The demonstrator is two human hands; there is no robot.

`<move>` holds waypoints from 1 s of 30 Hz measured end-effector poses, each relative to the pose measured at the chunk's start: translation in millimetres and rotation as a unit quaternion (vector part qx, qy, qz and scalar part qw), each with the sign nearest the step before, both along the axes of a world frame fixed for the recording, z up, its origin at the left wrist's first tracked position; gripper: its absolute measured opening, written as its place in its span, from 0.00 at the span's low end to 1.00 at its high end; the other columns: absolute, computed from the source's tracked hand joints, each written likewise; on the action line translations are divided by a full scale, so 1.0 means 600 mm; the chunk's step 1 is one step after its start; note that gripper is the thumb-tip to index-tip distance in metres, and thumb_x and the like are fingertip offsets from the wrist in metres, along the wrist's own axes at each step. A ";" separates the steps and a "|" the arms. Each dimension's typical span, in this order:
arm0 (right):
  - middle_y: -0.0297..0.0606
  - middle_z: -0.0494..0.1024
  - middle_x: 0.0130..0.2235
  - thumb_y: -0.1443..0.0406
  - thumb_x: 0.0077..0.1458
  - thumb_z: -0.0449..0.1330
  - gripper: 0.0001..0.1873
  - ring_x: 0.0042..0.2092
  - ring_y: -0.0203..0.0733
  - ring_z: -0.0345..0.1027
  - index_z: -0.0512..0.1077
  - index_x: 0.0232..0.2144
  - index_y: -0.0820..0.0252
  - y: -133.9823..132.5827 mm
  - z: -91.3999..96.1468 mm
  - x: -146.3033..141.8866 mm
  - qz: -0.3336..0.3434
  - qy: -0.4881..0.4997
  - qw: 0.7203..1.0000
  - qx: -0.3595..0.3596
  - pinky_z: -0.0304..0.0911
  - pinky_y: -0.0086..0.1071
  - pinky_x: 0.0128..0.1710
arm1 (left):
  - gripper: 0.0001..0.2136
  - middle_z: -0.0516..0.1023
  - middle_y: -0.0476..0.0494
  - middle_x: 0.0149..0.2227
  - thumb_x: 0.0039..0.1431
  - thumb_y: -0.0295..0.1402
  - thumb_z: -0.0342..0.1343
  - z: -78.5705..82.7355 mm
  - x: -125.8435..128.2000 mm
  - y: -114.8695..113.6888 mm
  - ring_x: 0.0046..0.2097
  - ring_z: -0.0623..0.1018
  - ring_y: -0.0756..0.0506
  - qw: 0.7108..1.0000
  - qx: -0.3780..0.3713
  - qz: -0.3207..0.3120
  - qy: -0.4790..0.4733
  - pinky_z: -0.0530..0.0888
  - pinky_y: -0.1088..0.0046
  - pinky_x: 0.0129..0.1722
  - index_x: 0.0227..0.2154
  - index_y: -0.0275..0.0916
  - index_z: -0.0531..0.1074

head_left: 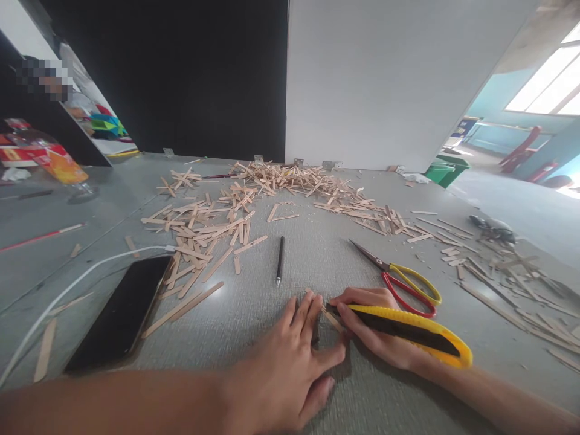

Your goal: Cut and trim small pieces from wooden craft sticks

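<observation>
My right hand [374, 329] is closed around a yellow box cutter [412, 329], its blade end pointing left at a small wooden craft stick [333, 319] on the table. My left hand [294, 356] lies flat beside it, fingers stretched out and thumb apart, fingertips at the stick's upper end. Part of the stick is hidden by my fingers. Just beyond my right hand lie scissors [394, 275] with one red and one yellow handle. A dark pen [280, 261] lies ahead of my left fingers.
Craft sticks [281, 178] are heaped against the black and white partition [362, 84]. Cut scraps [512, 290] are scattered at right. At left are a phone [122, 314], a white cable [72, 284], a red pencil [40, 237] and a bottle [54, 154]. A person sits beyond the partition.
</observation>
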State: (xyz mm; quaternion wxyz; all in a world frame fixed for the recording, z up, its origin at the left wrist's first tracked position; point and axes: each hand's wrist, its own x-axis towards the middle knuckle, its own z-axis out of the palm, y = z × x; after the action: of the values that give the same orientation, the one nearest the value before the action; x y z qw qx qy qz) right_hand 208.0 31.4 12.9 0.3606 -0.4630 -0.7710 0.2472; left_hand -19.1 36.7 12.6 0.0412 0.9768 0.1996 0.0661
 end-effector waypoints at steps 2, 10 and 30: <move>0.33 0.76 0.25 0.62 0.69 0.55 0.15 0.25 0.36 0.68 0.76 0.32 0.59 -0.001 -0.001 -0.003 -0.007 0.002 1.000 0.011 0.60 0.31 0.27 | 0.20 0.63 0.19 0.68 0.71 0.42 0.49 0.000 0.000 -0.001 0.69 0.59 0.20 1.000 0.000 0.001 0.005 0.65 0.36 0.62 0.60 0.39 0.68; 0.32 0.77 0.25 0.64 0.68 0.56 0.11 0.24 0.35 0.68 0.77 0.37 0.58 -0.007 -0.005 -0.003 -0.041 0.016 0.998 0.049 0.61 0.29 0.25 | 0.24 0.65 0.16 0.65 0.72 0.43 0.45 0.003 0.002 -0.003 0.68 0.62 0.20 0.999 0.053 0.009 0.008 0.64 0.39 0.62 0.62 0.33 0.65; 0.36 0.81 0.31 0.62 0.68 0.56 0.08 0.30 0.41 0.74 0.75 0.43 0.56 0.004 -0.009 -0.002 -0.062 0.005 0.998 0.018 0.68 0.34 0.31 | 0.20 0.78 0.34 0.54 0.73 0.37 0.47 0.014 0.008 -0.009 0.54 0.74 0.35 0.981 0.177 -0.080 -0.018 0.65 0.55 0.59 0.59 0.29 0.70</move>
State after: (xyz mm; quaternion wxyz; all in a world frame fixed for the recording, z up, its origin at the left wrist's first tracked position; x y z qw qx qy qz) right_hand 206.7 33.6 7.5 0.3876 -0.5024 -0.7431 0.2128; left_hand -14.3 31.6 21.0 -0.1241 0.9801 0.1048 0.1141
